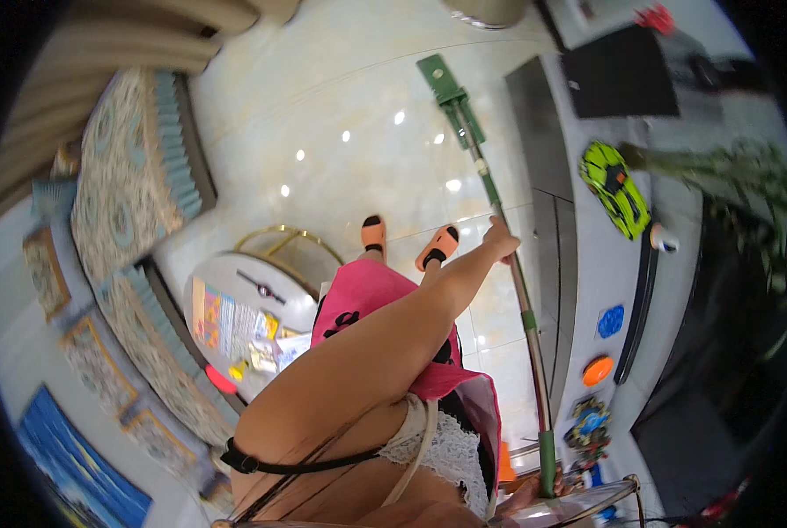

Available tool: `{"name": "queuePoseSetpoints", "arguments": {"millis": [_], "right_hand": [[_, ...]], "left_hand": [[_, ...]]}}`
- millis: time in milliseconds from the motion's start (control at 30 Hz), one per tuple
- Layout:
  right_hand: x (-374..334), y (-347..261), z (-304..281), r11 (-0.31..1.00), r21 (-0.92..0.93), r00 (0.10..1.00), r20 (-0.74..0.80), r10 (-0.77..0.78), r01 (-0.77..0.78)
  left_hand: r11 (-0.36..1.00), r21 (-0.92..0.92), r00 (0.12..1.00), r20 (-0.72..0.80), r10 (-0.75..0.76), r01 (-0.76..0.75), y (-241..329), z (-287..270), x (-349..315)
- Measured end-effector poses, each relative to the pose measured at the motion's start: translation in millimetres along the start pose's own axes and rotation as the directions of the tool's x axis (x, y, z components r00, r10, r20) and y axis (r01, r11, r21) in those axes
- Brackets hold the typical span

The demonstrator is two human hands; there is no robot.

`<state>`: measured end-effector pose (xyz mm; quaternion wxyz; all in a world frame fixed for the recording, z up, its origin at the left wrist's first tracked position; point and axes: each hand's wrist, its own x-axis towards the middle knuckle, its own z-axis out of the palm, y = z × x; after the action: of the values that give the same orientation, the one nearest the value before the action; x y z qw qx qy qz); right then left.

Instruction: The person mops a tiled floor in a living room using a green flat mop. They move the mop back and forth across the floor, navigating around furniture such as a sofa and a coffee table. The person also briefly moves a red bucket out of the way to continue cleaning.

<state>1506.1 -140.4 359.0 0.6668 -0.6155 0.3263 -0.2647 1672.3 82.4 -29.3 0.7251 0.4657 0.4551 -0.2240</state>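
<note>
A long flat mop with a green plate head (451,99) and a green and metallic pole (523,304) runs down the right of the view. Its head is on the pale tiled floor ahead of me. My left arm reaches across my body, and my left hand (500,241) is closed around the middle of the pole. Lower down, my right hand (534,495) is closed around the green grip at the pole's near end, partly hidden by a clear, thin-rimmed edge at the bottom of the view. Below my pink apron (369,295) show my feet in orange slippers (437,248).
Left of me stands a round white table (209,268) with papers and small items, beside a gold-framed stand (279,236). A patterned sofa (116,167) lines the left. Along the right, a long low cabinet (543,220) carries a green toy car (616,189) and other objects.
</note>
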Motion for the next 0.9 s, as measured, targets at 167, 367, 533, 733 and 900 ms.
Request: {"name": "queuePoseSetpoints", "arguments": {"millis": [167,367,533,733,900], "right_hand": [[-37,14,87,0.998,-0.051,0.970,0.240,0.047,-0.036],[-120,31,185,0.997,-0.060,0.763,0.641,0.083,-0.058],[-192,46,232,0.985,-0.068,0.397,0.909,0.127,-0.158],[-199,71,233,0.975,-0.194,-0.091,0.979,0.184,-0.108],[-149,79,215,0.974,-0.189,-0.205,0.966,0.161,-0.123]], "left_hand": [[0.902,-0.410,0.991,-0.070,0.116,-0.135,19,-109,-2],[0.670,-0.705,0.970,-0.217,0.108,-0.232,-4,-282,-46],[0.521,-0.765,0.908,-0.417,0.048,-0.379,-59,-374,-91],[0.482,-0.768,0.831,-0.540,-0.133,-0.422,-133,-402,-130],[0.531,-0.778,0.880,-0.460,-0.116,-0.337,-153,-373,-102]]}}
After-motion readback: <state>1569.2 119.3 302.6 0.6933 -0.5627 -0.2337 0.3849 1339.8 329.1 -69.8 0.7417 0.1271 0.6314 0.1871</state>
